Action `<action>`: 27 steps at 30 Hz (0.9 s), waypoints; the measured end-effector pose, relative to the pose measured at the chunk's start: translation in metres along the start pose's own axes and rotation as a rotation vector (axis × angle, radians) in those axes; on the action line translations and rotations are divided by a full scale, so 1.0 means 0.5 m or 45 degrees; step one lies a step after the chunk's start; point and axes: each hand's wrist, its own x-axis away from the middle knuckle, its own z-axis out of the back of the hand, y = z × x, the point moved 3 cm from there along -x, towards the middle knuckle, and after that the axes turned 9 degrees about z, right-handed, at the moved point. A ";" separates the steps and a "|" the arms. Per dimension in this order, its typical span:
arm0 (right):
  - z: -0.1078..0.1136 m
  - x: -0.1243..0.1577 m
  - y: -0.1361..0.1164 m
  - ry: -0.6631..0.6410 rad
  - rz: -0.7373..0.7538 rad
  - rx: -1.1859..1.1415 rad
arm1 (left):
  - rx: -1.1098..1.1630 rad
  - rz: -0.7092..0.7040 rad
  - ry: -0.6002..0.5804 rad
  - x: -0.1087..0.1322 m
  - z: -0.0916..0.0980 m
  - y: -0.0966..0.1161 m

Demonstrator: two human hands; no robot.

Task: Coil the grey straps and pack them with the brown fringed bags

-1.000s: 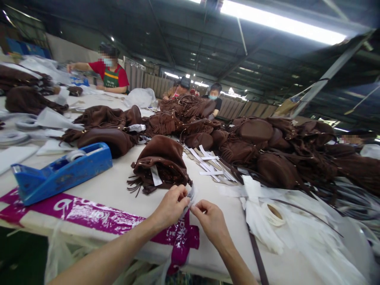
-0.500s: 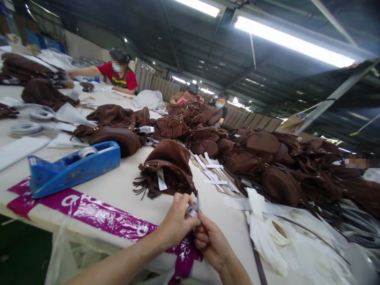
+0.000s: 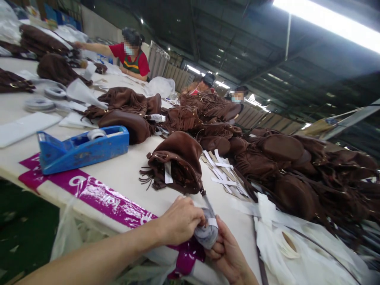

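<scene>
A coiled strap wrapped in greyish, see-through film is between my two hands near the table's front edge. My left hand has its fingers closed on the coil's left side. On the right, my right hand grips it from beside and below. A short white strip lies across the coil. From its top, a wrapped length runs up to the brown drawstring bag, which rests on the table with a fringed tassel and a white tag showing.
To the left stands a blue tape dispenser on purple printed tape. Brown bags pile up across the right and back. White strips and a roll of white material lie rightward. A co-worker in red sits opposite.
My hands have moved slightly down and apart, so the wrapped coil and its white strip now show between them. The view has swung a little; the bag stays in place.
</scene>
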 end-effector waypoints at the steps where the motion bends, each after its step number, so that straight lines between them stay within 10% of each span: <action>1: 0.004 0.000 -0.001 -0.010 -0.008 -0.008 | -0.040 0.009 0.033 0.002 -0.004 0.002; 10: 0.013 0.005 -0.007 -0.203 -0.240 -0.022 | 0.088 0.109 -0.016 0.038 -0.043 -0.003; 19: 0.005 0.017 -0.001 -0.441 -0.170 0.063 | 1.020 0.525 -0.051 0.016 -0.078 -0.041; 27: 0.000 0.015 0.001 -0.378 -0.058 0.033 | 1.108 0.561 0.033 0.004 -0.079 -0.031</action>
